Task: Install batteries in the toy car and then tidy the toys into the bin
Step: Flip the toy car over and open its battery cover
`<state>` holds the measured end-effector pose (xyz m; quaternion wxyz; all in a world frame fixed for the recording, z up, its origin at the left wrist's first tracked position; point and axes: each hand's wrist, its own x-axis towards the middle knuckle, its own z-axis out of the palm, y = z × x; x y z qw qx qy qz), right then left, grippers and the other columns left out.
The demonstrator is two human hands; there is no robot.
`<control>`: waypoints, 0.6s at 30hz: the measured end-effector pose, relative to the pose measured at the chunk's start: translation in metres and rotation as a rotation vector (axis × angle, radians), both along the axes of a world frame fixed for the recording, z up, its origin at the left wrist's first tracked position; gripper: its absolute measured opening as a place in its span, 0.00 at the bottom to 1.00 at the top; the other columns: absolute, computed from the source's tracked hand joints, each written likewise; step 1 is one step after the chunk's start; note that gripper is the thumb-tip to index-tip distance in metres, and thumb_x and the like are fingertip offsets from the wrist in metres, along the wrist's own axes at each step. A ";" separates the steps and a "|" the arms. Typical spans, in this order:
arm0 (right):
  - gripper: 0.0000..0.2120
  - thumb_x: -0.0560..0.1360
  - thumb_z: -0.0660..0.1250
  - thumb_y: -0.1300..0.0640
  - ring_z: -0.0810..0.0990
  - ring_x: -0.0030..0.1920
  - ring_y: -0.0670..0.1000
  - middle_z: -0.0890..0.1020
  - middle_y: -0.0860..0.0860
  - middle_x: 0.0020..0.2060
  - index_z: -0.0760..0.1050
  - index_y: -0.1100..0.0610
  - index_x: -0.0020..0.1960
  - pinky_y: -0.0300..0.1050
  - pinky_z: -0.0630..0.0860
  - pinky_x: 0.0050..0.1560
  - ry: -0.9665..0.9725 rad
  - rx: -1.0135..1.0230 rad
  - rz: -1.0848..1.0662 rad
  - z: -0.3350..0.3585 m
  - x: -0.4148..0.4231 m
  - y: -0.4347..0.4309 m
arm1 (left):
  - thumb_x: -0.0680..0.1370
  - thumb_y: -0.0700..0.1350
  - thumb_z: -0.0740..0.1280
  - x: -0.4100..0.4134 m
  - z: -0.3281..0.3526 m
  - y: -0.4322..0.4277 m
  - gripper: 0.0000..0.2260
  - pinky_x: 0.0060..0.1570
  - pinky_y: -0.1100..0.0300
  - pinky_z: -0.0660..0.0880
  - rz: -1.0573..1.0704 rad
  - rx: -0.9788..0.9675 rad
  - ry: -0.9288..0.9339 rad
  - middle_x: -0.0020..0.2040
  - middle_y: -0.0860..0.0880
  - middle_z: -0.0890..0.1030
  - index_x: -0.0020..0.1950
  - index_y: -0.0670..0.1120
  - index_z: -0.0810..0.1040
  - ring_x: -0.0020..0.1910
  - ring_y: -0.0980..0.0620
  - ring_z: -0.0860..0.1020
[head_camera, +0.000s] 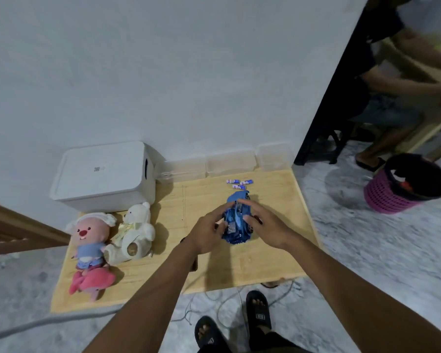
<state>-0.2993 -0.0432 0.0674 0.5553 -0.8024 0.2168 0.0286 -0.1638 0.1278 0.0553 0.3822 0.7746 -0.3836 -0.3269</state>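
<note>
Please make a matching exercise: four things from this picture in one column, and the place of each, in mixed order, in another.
1. toy car
2. batteries
3. white bin
4. pink basket

a. on the floor, right of the table
b. between left hand and right hand
c. far left, against the wall
d. on the table, just beyond the toy car

Pairs: 1-b, 2-d, 3-c, 4-a

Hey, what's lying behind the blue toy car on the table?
Small blue-and-white batteries lie loose on the wooden table just beyond the blue toy car; clear plastic boxes stand farther back against the wall. The left hand and right hand hide the car's sides.
</note>
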 end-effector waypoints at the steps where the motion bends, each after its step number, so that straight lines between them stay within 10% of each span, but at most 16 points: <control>1: 0.21 0.84 0.59 0.51 0.77 0.65 0.47 0.76 0.46 0.67 0.65 0.32 0.73 0.49 0.79 0.62 -0.013 -0.008 0.016 0.006 0.002 0.001 | 0.84 0.36 0.59 0.000 0.005 0.000 0.26 0.66 0.54 0.77 0.010 -0.022 0.014 0.75 0.54 0.72 0.79 0.57 0.65 0.73 0.55 0.72; 10: 0.18 0.84 0.57 0.50 0.82 0.50 0.48 0.82 0.48 0.52 0.66 0.31 0.69 0.55 0.80 0.54 -0.172 -0.092 -0.106 0.042 0.018 0.015 | 0.75 0.61 0.71 0.001 0.061 -0.002 0.22 0.59 0.47 0.82 0.223 -0.142 0.252 0.65 0.52 0.81 0.68 0.70 0.71 0.64 0.50 0.80; 14: 0.17 0.84 0.59 0.48 0.80 0.60 0.47 0.81 0.47 0.59 0.67 0.30 0.68 0.57 0.78 0.60 -0.191 -0.077 -0.118 0.051 0.022 0.022 | 0.80 0.48 0.71 0.003 0.070 0.002 0.20 0.56 0.46 0.83 0.237 -0.202 0.328 0.62 0.48 0.82 0.66 0.67 0.72 0.61 0.47 0.82; 18: 0.15 0.85 0.54 0.46 0.78 0.58 0.67 0.80 0.61 0.57 0.68 0.29 0.67 0.64 0.76 0.60 -0.227 -0.099 -0.106 0.056 0.027 0.023 | 0.83 0.40 0.66 0.002 0.079 0.006 0.18 0.53 0.47 0.83 0.258 -0.246 0.415 0.53 0.42 0.84 0.67 0.61 0.71 0.49 0.46 0.86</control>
